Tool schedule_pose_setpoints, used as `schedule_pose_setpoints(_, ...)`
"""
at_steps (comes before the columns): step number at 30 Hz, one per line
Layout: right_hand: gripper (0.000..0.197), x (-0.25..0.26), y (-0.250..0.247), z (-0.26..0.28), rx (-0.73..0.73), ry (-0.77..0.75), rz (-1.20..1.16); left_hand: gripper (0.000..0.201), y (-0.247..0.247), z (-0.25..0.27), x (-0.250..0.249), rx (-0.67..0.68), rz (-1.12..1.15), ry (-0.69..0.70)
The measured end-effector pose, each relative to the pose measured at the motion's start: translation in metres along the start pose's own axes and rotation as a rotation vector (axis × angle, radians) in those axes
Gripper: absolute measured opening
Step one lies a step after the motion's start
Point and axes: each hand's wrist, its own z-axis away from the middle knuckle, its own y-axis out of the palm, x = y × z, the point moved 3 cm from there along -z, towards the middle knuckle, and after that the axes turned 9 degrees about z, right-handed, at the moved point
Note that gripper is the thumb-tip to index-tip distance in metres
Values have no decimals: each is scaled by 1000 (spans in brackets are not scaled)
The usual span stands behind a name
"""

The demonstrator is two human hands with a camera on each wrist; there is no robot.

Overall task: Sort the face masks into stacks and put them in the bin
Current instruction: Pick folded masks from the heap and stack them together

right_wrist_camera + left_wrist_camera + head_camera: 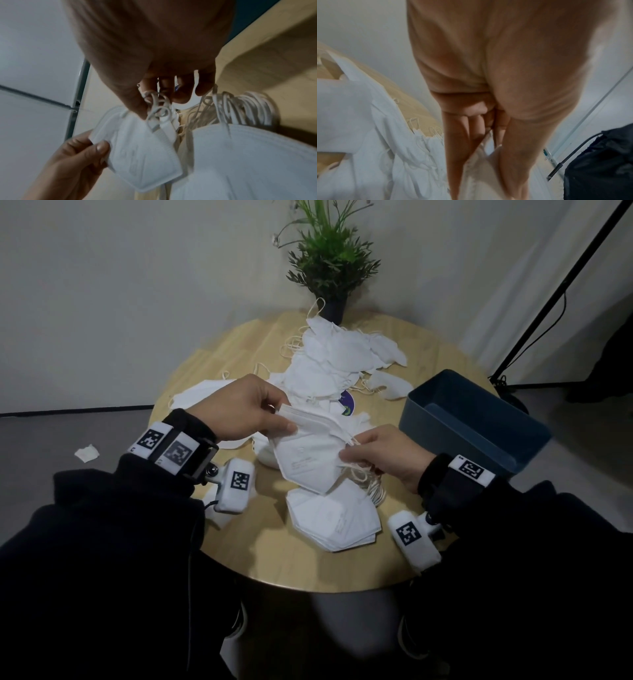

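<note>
Held mask: white folded face mask (310,455) raised above the bench (274,556) between my two hands, over the near stack – flat side facing up, faint print on it.
Left grip: my left hand (245,409) pinches the mask's far left edge, thumb on top and fingers curled beneath; in the right wrist view the same hand (80,155) shows its thumb pressed on the mask (137,151) corner.
Left wrist view: palm (496,67) fills most of it, fingers folded down onto white fabric; blurred, so I cannot tell more.
Right grip: my right hand (385,455) clasps the mask's right end, fingers closed on the ear loops (157,108) – the loops bunch at the fingertips.
Near stack: sorted stack of masks (334,517) lying flat on the bench just below the held mask, its loops (375,491) fanned out on the right side.
Loose pile: unsorted masks (339,354) heaped across the middle and far part of the bench, straps tangled; a few more masks (202,397) lie to the left, behind my left hand.
Bin: dark blue bin (479,422) on the right edge of the bench, beyond my right hand; no masks show in the part of its inside that I can see.
Plant: potted green plant (330,258) at the far edge, touching the pile's back.
Floor: scrap of white material (87,453) left of the bench.
</note>
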Motion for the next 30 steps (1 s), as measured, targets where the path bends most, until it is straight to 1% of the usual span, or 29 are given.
schedule_pose_setpoints(1,31,-1,-3,-1,-53,27,-49,13,0,0,2,4,-47,-15)
schedule_pose_setpoints(2,28,0,-8,-2,-96,51,-154,17,1,2,3,12,-100,-31)
schedule_pose_setpoints(3,27,2,-12,-3,-113,70,-317,18,3,3,4,27,-138,-44)
schedule_pose_setpoints(5,28,8,-18,-3,-55,75,-705,13,7,6,3,51,-131,-60)
schedule_pose_setpoints(6,25,13,-19,-2,-26,60,-833,11,8,7,2,51,-112,-61)
schedule_pose_setpoints(7,23,15,-21,-1,-23,41,-860,10,9,9,1,41,-91,-56)
schedule_pose_setpoints(8,24,15,-23,-2,-47,33,-782,9,8,9,2,22,-63,-48)
schedule_pose_setpoints(10,30,8,-26,-2,-132,51,-487,9,7,12,2,-16,31,-34)
schedule_pose_setpoints(11,30,4,-28,-1,-173,68,-394,15,7,14,1,-22,81,-36)
schedule_pose_setpoints(12,29,-1,-30,-1,-210,84,-360,23,7,17,1,-10,117,-53)
schedule_pose_setpoints(14,27,-7,-34,0,-254,109,-360,35,13,24,1,71,166,-112)
schedule_pose_setpoints(16,21,-12,-36,2,-235,136,-366,41,25,31,3,177,195,-190)
schedule_pose_setpoints(18,15,-16,-33,5,-132,165,-312,41,42,36,7,252,189,-242)
schedule_pose_setpoints(19,14,-18,-30,7,-79,175,-250,38,53,40,8,280,177,-262)
schedule_pose_setpoints(20,13,-20,-28,9,-48,178,-172,33,63,43,10,296,161,-278)
schedule_pose_setpoints(22,11,-23,-24,11,-47,176,-26,25,82,49,14,304,107,-314)
schedule_pose_setpoints(24,14,-26,-20,11,-64,180,33,24,95,50,19,278,5,-319)
schedule_pose_setpoints(25,20,-27,-19,10,-86,176,35,26,97,48,22,257,-105,-288)
schedule_pose_setpoints(27,30,-26,-23,13,-187,154,66,39,93,44,24,196,-380,-194)
schedule_pose_setpoints(28,35,-24,-27,18,-235,154,85,49,90,42,25,168,-461,-167)
schedule_pose_setpoints(29,44,-23,-30,25,-241,189,84,59,88,40,26,156,-467,-154)
schedule_pose_setpoints(30,57,-25,-32,31,-195,256,74,69,88,38,28,167,-434,-147)
